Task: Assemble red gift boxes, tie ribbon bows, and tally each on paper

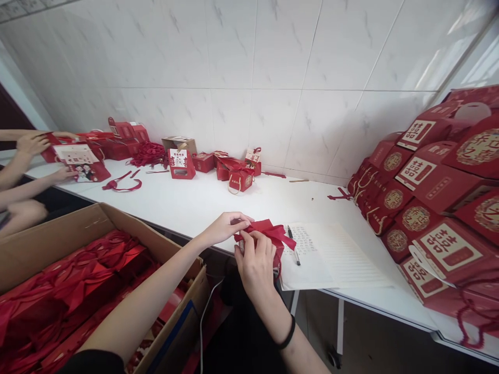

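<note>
One red box [278, 251] in right hand [256, 259] grip | one ribbon [265, 225] pinched in left hand [226, 226] grip | one pen [297, 256]

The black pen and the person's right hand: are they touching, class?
Apart: the head view shows part of the red box and bare paper between the right hand and black pen.

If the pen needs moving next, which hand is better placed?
Probably the right hand: it is closer to the pen than the left hand, which is at the left side of the red ribbon. Both hands are at the ribbon and red box, so the right must come away first.
</note>
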Action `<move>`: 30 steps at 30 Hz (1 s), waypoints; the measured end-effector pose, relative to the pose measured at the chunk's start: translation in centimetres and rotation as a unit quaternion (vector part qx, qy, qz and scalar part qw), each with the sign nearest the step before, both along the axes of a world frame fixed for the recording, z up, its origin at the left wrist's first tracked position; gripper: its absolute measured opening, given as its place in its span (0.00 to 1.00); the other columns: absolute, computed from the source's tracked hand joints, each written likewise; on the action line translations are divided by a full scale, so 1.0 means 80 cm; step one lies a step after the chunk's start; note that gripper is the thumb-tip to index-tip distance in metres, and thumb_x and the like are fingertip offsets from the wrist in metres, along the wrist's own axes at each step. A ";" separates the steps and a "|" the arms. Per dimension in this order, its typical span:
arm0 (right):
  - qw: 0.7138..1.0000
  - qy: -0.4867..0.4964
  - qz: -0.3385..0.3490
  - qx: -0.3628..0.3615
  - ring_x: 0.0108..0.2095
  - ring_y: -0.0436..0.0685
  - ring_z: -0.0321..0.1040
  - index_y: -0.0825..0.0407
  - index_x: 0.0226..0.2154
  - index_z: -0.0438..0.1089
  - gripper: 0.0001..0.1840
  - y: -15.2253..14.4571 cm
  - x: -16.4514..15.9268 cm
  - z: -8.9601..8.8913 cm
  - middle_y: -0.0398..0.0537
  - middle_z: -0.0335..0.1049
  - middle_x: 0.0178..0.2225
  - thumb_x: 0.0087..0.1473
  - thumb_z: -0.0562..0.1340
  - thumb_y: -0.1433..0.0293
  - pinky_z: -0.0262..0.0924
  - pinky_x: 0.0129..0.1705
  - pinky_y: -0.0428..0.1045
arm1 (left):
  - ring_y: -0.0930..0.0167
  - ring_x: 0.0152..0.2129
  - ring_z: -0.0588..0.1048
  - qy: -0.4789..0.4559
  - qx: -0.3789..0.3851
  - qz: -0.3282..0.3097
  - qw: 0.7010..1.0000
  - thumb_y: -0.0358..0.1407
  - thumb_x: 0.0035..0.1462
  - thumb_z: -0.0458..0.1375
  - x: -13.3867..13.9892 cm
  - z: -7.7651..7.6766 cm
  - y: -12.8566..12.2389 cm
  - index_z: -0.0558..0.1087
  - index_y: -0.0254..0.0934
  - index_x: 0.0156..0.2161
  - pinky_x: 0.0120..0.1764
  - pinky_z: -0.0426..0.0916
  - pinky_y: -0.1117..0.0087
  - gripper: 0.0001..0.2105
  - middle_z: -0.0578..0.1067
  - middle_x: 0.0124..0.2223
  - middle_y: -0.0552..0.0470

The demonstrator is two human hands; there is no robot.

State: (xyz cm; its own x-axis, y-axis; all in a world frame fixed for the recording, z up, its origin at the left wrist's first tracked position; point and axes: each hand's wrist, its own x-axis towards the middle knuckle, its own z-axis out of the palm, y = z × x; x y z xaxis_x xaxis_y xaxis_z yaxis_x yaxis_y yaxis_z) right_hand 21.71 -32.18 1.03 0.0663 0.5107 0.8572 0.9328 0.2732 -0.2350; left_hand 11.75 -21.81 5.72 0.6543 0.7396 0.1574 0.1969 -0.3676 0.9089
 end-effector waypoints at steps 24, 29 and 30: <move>0.963 0.125 0.190 0.147 0.33 0.55 0.60 0.52 0.33 0.69 0.06 0.004 0.015 -0.013 0.47 0.60 0.30 0.54 0.62 0.79 0.57 0.38 0.54 | 0.69 0.39 0.72 0.033 0.105 0.052 0.993 0.33 0.47 0.60 0.037 -0.006 -0.024 0.72 0.36 0.23 0.47 0.64 0.66 0.04 0.72 0.41 0.50; 0.963 0.103 0.207 0.141 0.32 0.54 0.60 0.52 0.32 0.69 0.05 0.000 0.013 -0.013 0.46 0.60 0.30 0.55 0.61 0.78 0.57 0.41 0.56 | 0.69 0.39 0.72 0.028 0.101 0.055 0.993 0.33 0.46 0.60 0.038 -0.008 -0.023 0.72 0.36 0.24 0.47 0.65 0.67 0.04 0.73 0.41 0.50; 0.963 0.092 0.211 0.137 0.32 0.53 0.61 0.52 0.32 0.69 0.05 -0.003 0.011 -0.012 0.45 0.60 0.30 0.55 0.61 0.78 0.56 0.43 0.57 | 0.69 0.39 0.72 0.031 0.099 0.056 0.993 0.33 0.46 0.60 0.039 -0.007 -0.023 0.72 0.36 0.24 0.47 0.65 0.67 0.04 0.73 0.41 0.50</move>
